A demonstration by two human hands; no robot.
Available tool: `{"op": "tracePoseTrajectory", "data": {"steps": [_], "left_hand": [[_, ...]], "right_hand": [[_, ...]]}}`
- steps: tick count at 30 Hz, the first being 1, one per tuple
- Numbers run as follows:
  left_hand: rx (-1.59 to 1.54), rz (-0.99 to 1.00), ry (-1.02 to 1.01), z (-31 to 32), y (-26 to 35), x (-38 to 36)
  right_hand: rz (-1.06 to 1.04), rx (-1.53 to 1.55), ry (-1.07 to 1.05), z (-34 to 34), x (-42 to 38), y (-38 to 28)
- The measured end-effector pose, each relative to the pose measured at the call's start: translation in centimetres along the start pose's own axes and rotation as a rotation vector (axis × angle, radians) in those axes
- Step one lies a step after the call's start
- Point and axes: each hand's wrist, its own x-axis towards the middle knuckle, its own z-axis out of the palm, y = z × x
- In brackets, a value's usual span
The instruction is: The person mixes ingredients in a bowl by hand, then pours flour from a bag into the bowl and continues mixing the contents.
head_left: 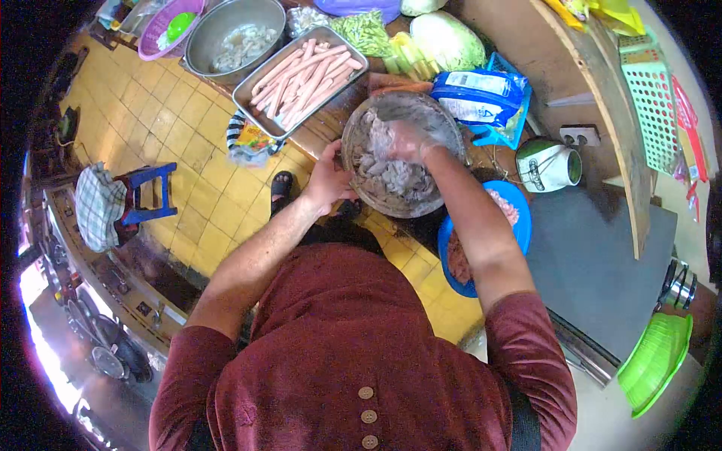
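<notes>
Floor: yellow tiles [162,128] fill the left half of the frame and show again below the centre.
Counter: a wooden counter [312,137] runs across the upper middle, crowded with food and vessels.
Grey slab: a flat grey slab [602,255] lies at the right of the frame.
Stool: a blue stool [154,194] stands at left, a checked cloth [100,203] beside it.
Bowl: a round bowl [387,209] sits at upper centre, in front of the person.
Mix: a lumpy grey mix [376,169] lies inside the bowl.
Pot: a metal pot [201,46] at upper left holds pale pieces.
Tray: a metal tray [263,120] between pot and bowl carries a heap of sausages [308,79].
Dish: a blue dish [523,233] right of centre, partly under the right forearm, holds pink meat [504,207].
Cabbage: a pale green cabbage [447,41] rests at the top, right of centre, near a blue pack [480,96].
Left hand: the left hand [331,177] steadies the bowl's left rim, fingers spread.
Right hand: the right hand [406,141] is down in the mix; its fingers are blurred and partly hidden, so whether they are closed cannot be told.
</notes>
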Motion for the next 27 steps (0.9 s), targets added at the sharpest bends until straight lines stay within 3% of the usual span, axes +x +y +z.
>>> {"op": "tracePoseTrajectory", "data": {"steps": [2,3,4,6,7,10,11,16,18,20,21,22,24,26,27], "left_hand": [[0.011,0.050,0.013,0.6,0.3,-0.6],[-0.002,0.022,0.018,0.7,0.7,-0.9],[-0.016,-0.010,0.025,0.8,0.8,-1.2],[-0.010,0.016,0.034,0.4,-0.3,-0.5],[0.000,0.045,0.043,0.1,-0.9,0.1],[-0.080,0.094,-0.028,-0.6,-1.6,0.8],[-0.075,0.085,-0.043,-0.5,-1.3,0.8],[0.120,0.038,-0.035,-0.7,-1.0,1.5],[0.256,-0.069,-0.040,-0.7,0.0,1.6],[0.212,0.092,-0.135,-1.7,-1.7,2.8],[0.213,0.083,-0.145,-1.8,-1.3,2.7],[0.252,0.006,-0.130,-1.5,-0.7,2.4],[0.296,-0.074,-0.124,-1.2,0.7,2.2],[0.269,0.019,-0.136,-0.9,1.3,1.5],[0.378,-0.053,-0.084,-0.9,1.7,1.5]], "right_hand": [[-0.077,0.230,0.016,-3.6,-5.9,-5.7],[-0.158,0.037,0.220,-1.0,-5.3,-1.9],[-0.156,0.037,0.221,-1.4,-6.1,-1.9],[0.096,-0.020,0.203,-2.4,-8.6,-3.0],[-0.007,-0.017,0.369,-2.5,-10.5,-3.6],[-0.113,-0.030,0.581,-2.9,-12.8,-4.4],[0.025,0.035,0.450,-3.6,-14.1,-5.0],[0.241,0.197,0.274,-1.5,-15.9,-5.2],[0.164,0.030,0.395,2.5,-13.7,-4.9],[0.512,-0.042,0.241,5.9,-10.0,-5.9],[0.534,-0.200,0.498,8.2,-8.2,-5.8],[0.546,-0.197,0.496,9.4,-7.5,-4.8],[0.487,-0.569,0.654,9.9,-5.8,-2.5],[0.709,-0.001,0.549,6.7,-6.9,-2.5],[0.666,0.140,0.720,6.1,-6.8,-1.6]]}}
